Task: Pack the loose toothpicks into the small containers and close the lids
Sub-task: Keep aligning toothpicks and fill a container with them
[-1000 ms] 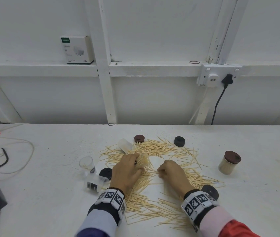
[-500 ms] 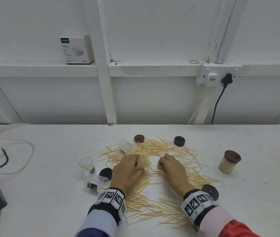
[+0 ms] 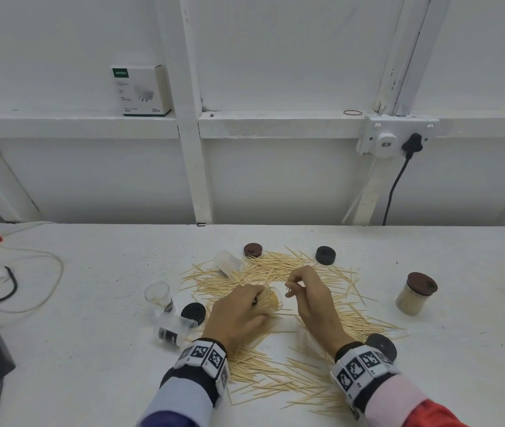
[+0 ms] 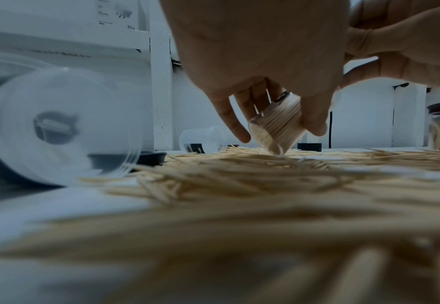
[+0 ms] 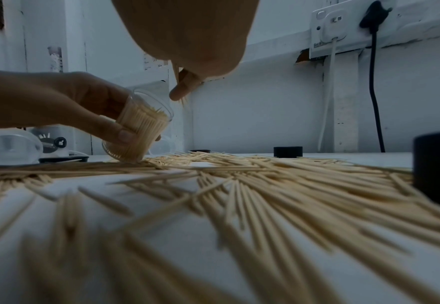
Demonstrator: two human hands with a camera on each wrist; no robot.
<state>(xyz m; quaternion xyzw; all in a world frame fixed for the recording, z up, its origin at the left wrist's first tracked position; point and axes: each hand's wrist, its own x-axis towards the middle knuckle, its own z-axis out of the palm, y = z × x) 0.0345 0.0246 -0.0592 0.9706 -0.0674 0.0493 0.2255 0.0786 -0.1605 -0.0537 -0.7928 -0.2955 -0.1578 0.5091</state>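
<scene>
Filling step: left hand (image 3: 239,315) is gripping a tilted clear container (image 3: 271,300), nearly full, its base resting on the loose toothpicks (image 3: 353,315) strewn across the white table (image 3: 91,365), while right hand (image 3: 313,298) is pinching a few picks beside its mouth; the next move probably calls for tip-first insertion, then a black lid (image 3: 193,312).

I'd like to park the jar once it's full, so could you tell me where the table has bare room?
Bare table lies right of the closed jar, and between the cables and the toothpicks. It is crowded around both hands, with toothpicks, lids and empty jars.
</scene>
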